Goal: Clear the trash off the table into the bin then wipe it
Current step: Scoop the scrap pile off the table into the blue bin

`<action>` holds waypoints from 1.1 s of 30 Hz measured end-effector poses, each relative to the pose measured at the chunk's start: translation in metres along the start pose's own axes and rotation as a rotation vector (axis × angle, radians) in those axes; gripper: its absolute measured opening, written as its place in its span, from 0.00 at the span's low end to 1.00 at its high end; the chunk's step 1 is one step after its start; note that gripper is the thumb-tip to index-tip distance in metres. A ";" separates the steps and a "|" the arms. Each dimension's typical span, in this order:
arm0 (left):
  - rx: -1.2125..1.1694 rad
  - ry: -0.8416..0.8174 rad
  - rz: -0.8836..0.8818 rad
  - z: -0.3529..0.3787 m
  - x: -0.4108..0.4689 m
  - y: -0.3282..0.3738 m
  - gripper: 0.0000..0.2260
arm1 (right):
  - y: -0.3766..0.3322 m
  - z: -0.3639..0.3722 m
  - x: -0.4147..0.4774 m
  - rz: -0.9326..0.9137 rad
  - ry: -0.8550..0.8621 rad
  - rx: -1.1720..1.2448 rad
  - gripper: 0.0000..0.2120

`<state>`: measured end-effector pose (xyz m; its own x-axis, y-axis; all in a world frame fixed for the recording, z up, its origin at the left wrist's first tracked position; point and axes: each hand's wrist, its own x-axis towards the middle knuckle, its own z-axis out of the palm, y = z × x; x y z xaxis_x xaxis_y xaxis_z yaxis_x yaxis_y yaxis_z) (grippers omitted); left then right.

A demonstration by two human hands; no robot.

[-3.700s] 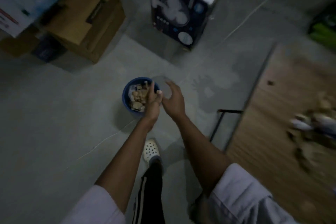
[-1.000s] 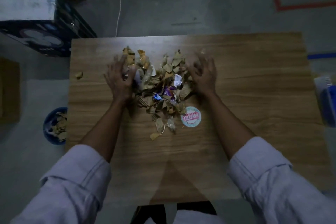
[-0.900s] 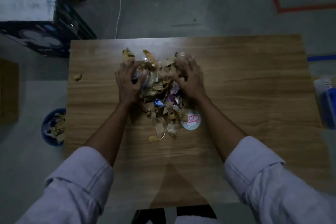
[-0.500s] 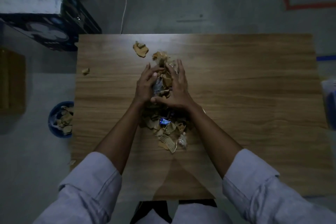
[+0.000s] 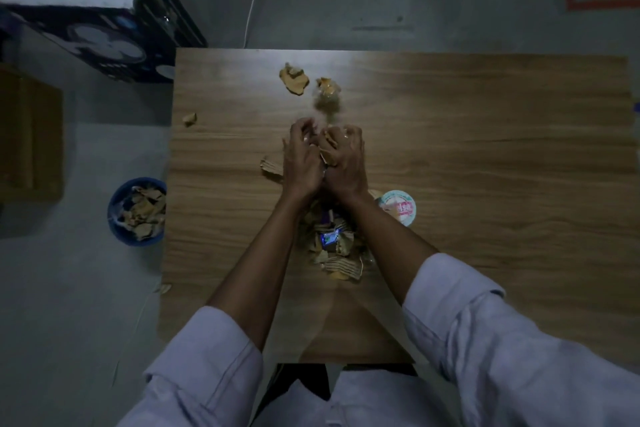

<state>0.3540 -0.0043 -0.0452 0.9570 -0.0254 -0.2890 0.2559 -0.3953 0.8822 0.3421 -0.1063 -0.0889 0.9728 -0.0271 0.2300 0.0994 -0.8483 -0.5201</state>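
Hands meet at mid-table: left hand (image 5: 301, 163) and right hand (image 5: 346, 166) curl round a clutch of scraps (image 5: 327, 149). More trash (image 5: 334, 246) lies between the forearms, stray bits (image 5: 294, 80) lie near the far edge, and a lone scrap (image 5: 189, 119) sits at the left edge. The blue bin (image 5: 116, 215) stands on the floor just off that side of the table (image 5: 502, 149).

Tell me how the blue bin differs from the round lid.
The bin stands on the floor left of the table; the lid lies flat on the table. The bin is blue and holds brown scraps; the lid is white with pink print and holds nothing. The bin looks wider than the lid. Both are round.
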 end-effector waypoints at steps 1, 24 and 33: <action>0.021 0.050 -0.012 -0.003 -0.009 -0.003 0.20 | -0.002 -0.003 0.001 -0.057 0.013 0.008 0.16; 0.113 -0.137 0.138 0.023 -0.104 -0.039 0.48 | 0.025 -0.066 -0.115 0.449 -0.130 0.464 0.23; 0.150 -0.391 -0.062 -0.005 -0.087 -0.030 0.40 | 0.008 -0.064 -0.096 0.126 -0.393 0.204 0.52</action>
<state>0.2634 0.0141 -0.0441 0.8091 -0.3327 -0.4844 0.2609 -0.5352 0.8034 0.2361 -0.1441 -0.0626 0.9816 0.1122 -0.1544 -0.0243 -0.7290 -0.6841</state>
